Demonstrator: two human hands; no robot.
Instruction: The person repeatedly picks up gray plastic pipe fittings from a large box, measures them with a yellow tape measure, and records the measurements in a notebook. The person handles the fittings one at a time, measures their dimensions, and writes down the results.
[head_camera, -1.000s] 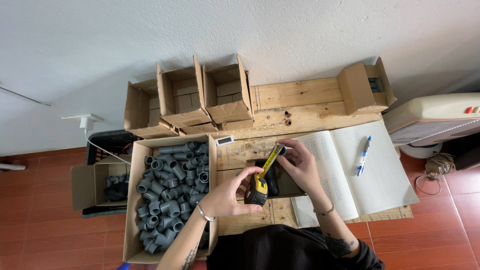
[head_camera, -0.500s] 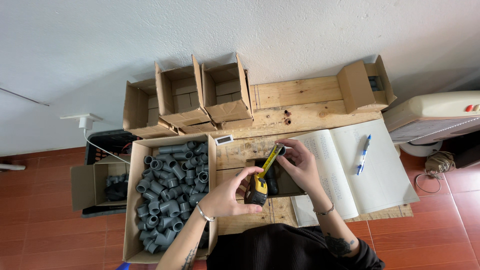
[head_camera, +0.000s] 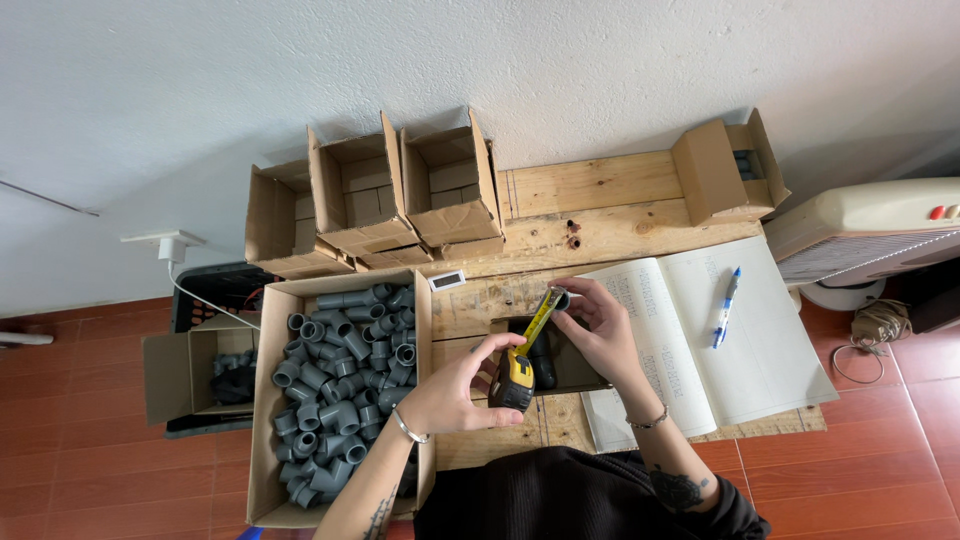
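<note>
- The left hand (head_camera: 455, 390) grips a yellow tape measure (head_camera: 514, 380) above the wooden table (head_camera: 600, 205).
- The right hand (head_camera: 600, 335) pinches a small grey fitting (head_camera: 561, 298) at the blade's far end.
- A carton of grey fittings (head_camera: 340, 385) sits left; an open ledger (head_camera: 700, 340) right.

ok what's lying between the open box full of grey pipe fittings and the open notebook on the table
In the head view, the person's two hands, left hand and right hand, hold a yellow tape measure there, its blade drawn out over a dark tray on the wooden table.
</note>
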